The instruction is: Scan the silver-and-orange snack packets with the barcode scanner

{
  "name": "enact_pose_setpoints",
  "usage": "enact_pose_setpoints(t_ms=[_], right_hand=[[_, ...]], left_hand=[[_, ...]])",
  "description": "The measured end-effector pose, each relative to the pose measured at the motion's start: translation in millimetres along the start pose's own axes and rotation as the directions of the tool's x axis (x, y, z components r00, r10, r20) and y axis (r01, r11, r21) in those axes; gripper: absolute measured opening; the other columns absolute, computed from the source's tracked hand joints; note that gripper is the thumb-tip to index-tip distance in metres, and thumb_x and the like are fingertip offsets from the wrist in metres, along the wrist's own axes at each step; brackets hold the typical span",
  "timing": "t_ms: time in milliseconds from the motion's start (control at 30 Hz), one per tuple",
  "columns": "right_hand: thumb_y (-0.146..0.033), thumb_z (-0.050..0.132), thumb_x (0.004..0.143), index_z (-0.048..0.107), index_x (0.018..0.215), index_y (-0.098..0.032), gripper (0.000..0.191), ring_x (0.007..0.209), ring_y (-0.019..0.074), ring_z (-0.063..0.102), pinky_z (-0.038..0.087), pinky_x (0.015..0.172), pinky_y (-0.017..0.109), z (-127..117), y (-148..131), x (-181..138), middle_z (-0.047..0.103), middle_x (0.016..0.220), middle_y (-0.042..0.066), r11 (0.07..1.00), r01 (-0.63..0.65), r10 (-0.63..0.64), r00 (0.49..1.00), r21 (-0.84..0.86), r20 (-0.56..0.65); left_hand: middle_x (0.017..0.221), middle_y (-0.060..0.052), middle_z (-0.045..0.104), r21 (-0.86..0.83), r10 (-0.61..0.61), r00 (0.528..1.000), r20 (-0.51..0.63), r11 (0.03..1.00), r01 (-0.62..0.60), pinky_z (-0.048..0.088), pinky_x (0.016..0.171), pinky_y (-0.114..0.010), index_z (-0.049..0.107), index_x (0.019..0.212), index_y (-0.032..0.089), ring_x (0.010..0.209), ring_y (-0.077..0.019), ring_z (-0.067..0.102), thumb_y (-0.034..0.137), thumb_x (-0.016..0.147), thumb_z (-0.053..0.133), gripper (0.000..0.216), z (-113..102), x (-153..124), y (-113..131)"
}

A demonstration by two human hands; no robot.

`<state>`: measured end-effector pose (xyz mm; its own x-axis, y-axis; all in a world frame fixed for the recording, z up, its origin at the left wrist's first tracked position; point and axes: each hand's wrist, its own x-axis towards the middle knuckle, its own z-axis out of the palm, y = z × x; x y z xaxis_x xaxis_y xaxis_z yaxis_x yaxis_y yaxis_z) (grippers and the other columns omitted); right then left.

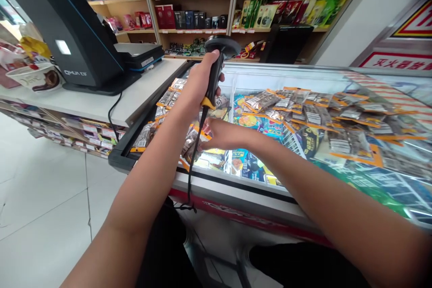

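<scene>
My left hand is wrapped around the handle of a black barcode scanner with a yellow-edged base. The scanner is held upright above the glass-topped chest freezer, and its black cable hangs down toward the floor. Below it, my right hand has its fingers and thumb at the edge of a clear snack packet with orange trim. The scanner cable crosses in front of this packet and partly hides it. More such packets lie to the left on the glass.
Many orange-edged packets are spread over the right side of the freezer. A counter at the left bears a checkout terminal and a white tub. Shelves of boxed and bagged goods stand behind.
</scene>
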<state>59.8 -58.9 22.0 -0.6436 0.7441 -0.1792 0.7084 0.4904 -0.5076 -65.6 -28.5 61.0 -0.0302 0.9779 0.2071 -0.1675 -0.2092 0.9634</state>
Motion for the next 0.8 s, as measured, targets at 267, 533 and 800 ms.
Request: enact_pose_setpoints(t_ms=[267,533,800], right_hand=[[-0.020,0.070,0.077,0.063,0.128,-0.021,0.052,0.072,0.0211,0.065,0.052,0.062,0.031,-42,71,21,0.071,0.098,0.007,0.930,-0.071,0.222,0.890,0.362,-0.398],[-0.020,0.062,0.075,0.066,0.123,-0.018,0.048,0.080,0.0203,0.063,0.057,0.072,0.034,-61,132,35,0.065,0.105,0.008,0.897,0.131,0.258,0.620,0.422,-0.741],[-0.019,0.060,0.077,0.068,0.124,-0.016,0.048,0.085,0.0232,0.064,0.056,0.080,0.038,-68,132,30,0.065,0.099,0.007,0.938,0.116,0.200,0.587,0.326,-0.785]], left_hand=[[0.068,0.000,0.060,0.017,-0.015,0.998,0.065,1.000,0.014,0.036,0.041,-0.022,0.059,0.091,0.017,0.041,-0.0080,0.052,0.049,0.100,0.047,0.035,6,-3,4],[0.066,0.000,0.062,0.134,-0.122,0.978,0.167,0.986,0.100,0.040,0.044,-0.023,0.060,0.087,0.019,0.043,-0.0093,0.052,0.051,0.093,0.052,0.034,8,-2,-5],[0.069,-0.002,0.065,0.249,-0.136,0.967,0.216,0.965,0.080,0.039,0.042,-0.024,0.061,0.080,0.020,0.043,-0.0102,0.055,0.056,0.090,0.055,0.037,8,0,-14]])
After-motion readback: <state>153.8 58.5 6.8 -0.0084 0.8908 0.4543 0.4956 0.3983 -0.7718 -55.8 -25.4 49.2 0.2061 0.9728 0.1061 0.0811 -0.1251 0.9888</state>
